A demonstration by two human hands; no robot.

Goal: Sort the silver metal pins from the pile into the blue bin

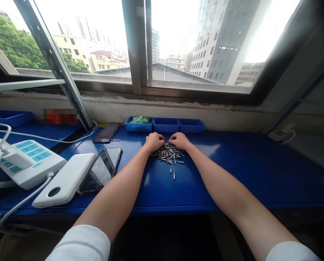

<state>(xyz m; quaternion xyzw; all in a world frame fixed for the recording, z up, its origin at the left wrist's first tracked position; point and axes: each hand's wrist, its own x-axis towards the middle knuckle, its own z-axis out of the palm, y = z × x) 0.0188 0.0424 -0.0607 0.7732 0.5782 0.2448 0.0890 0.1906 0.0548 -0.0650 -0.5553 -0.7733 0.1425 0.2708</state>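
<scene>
A loose pile of small silver metal pins, rivet-like (pixel 168 153), lies on the blue tabletop, with a few pins lying apart on its near side. At the pile's far left edge is my left hand (pixel 154 141), its fingers curled in over the pins. My right hand (pixel 179 140) is curled the same way at the far right edge, a small gap from the left one. The fingertips of both hands are bent down and partly hidden, so whatever they pinch is too small to make out.
Behind the hands stand three blue bins: one with green bags (pixel 140 123), a middle bin (pixel 166 125) and a right bin (pixel 191 125). To the left lie a phone (pixel 102 170), a white power bank (pixel 65 179) and a power strip (pixel 31 163) with cables.
</scene>
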